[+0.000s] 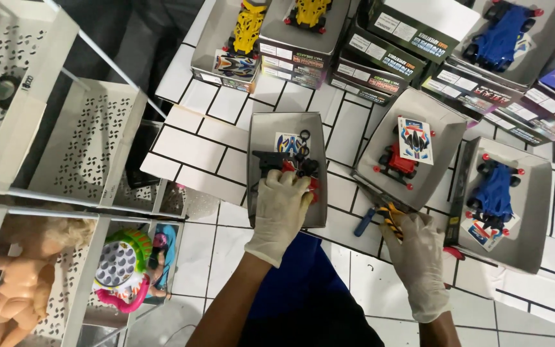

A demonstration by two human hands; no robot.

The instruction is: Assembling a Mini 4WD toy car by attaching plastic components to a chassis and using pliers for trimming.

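Observation:
My left hand (280, 209), in a white glove, reaches into an open grey box lid (257, 138) and grips a red and black toy car chassis (297, 168) with loose black wheels. A sticker sheet (288, 141) lies in the same lid. My right hand (419, 257), also gloved, holds a tool with a yellow-black striped handle (390, 217) next to a blue-handled tool (365, 222). Just beyond it sits a grey lid (441, 119) holding a red toy car (398, 164) and a sticker sheet (415, 139).
A blue toy car (494, 191) lies in a lid at right. Stacked kit boxes (380, 61) with yellow (248, 26) and blue cars (502, 26) line the far side of the white tiled table. White perforated shelves (85, 148) at left hold a doll (17, 283) and toys.

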